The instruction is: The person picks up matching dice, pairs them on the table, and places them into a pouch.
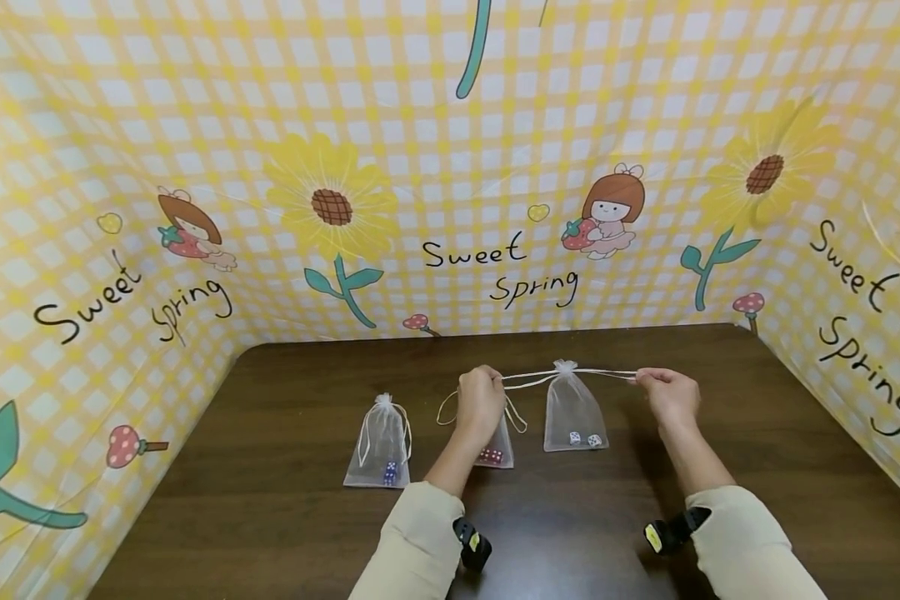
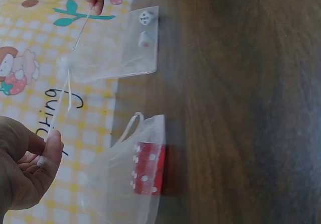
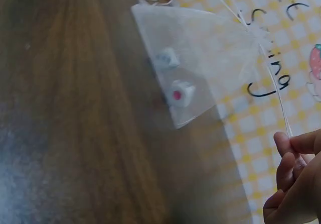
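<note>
A sheer white drawstring bag (image 1: 574,412) with two white dice (image 1: 575,437) inside stands on the table, its neck gathered tight. My left hand (image 1: 482,404) pinches the white drawstring (image 1: 528,381) on one side. On the other side, my right hand (image 1: 669,395) pinches the opposite end, so the cord runs taut between the hands. Partly behind my left wrist is a second sheer bag (image 1: 504,442) holding red dice (image 2: 149,168). In the right wrist view, thumb and fingertips meet on the cord above the white-dice bag (image 3: 200,53).
A third sheer bag (image 1: 378,442) with blue dice (image 1: 391,473) stands to the left, its neck gathered and its cord loops hanging. The dark wooden table (image 1: 270,517) meets a yellow checked cloth backdrop (image 1: 390,108) at the back and sides.
</note>
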`<state>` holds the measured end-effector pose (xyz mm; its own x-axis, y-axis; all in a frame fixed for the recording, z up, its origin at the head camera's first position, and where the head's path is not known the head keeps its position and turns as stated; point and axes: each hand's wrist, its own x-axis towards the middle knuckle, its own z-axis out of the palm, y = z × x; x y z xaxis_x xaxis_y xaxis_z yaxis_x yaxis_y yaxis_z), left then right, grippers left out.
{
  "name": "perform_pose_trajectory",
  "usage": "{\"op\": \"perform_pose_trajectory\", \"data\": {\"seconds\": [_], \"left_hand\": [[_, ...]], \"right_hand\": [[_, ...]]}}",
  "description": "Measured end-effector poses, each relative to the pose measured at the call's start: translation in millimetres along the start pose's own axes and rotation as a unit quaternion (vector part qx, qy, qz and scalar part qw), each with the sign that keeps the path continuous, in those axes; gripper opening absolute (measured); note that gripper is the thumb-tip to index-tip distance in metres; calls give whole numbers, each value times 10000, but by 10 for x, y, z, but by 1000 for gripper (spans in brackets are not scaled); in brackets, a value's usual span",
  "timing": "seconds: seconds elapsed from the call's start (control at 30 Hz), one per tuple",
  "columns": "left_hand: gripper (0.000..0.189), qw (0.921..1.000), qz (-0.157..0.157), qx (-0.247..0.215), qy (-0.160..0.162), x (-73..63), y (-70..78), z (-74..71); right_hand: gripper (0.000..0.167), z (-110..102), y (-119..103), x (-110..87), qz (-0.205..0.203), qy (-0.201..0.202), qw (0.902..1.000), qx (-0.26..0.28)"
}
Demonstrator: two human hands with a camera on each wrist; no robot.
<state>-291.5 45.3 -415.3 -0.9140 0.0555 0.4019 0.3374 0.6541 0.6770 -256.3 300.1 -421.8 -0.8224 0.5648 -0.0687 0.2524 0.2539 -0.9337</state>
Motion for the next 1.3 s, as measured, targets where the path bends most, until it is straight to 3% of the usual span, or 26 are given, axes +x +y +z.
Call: {"op": "perform_pose_trajectory", "data": {"seconds": [0.1,0.4,0.67,1.03,1.17,1.3], "left_hand": [[11,9998,-99,150,-65,8,-17,49],[17,9977,51,665,-129,-44,-47,172],[13,9960,-54,800,-406,-85,-44,226],[14,9958,-139,824,-370,-82,-65,236],[9,9973,9,709,-198,-57,-45,174],[20,9992,-82,396,-64,23,25,-26]], "right_hand": [[26,45,64,21,30,-110,9998,-188],[18,146,167,12,-170,-133,9944,-1036],[16,176,147,-32,-265,-427,9920,-1161],[18,180,194,-25,-336,-451,9911,-1208],[26,150,161,-24,-441,-364,9881,-1429],[44,72,62,-20,-748,-422,9844,-1533]]}}
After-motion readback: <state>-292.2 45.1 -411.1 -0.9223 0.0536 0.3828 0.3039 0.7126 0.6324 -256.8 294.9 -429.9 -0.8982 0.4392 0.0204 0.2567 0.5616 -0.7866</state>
